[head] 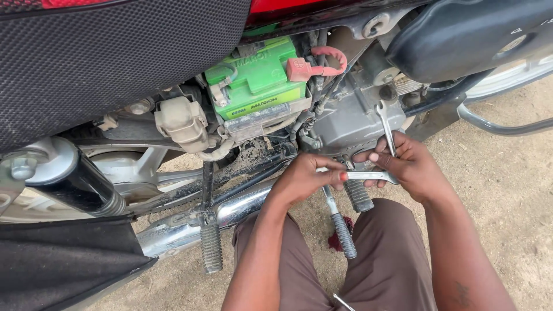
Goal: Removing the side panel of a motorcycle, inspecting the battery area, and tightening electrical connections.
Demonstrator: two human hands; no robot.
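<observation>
Wrenches [385, 154] sit gripped in the right hand [412, 167], left hand [305, 177] pinching one's end beside the engine [351, 118].

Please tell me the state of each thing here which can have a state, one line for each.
left hand: closed on horizontal spanner
right hand: closed on upright spanner
green battery: uncovered, in its bay
red terminal cap: fitted, cable attached
footpeg: folded out

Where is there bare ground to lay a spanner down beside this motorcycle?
Bare sandy ground lies beyond the right hand, under the curved guard bar. A narrower patch sits below the exhaust pipe. It is crowded around the spanners, left hand and footpegs.
</observation>
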